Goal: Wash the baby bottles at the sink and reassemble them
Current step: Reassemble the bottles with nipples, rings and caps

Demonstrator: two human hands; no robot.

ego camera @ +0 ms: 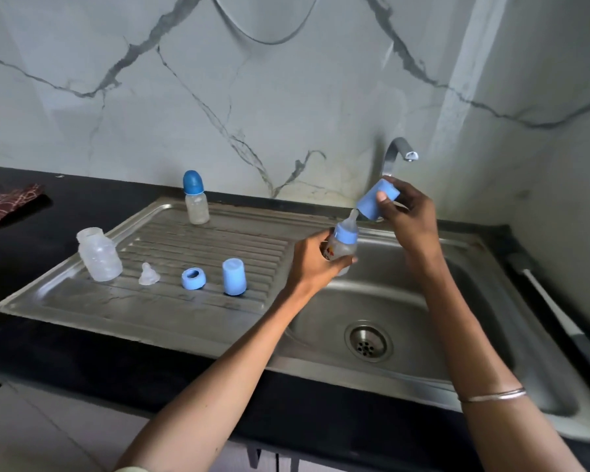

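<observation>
Two hands busy | left hand (312, 264) grips bottle (341, 248), label unreadable | right hand (406, 212) holds cap (375, 201)

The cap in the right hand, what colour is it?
Light blue. The cap, gripped by the right hand, shows clearly in the head view.

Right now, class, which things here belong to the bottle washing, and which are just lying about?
Job: held bottle, blue cap, capped bottle, open bottle, teat, ring, second cap, tap, sink.
Lying about: patterned cloth.
</observation>
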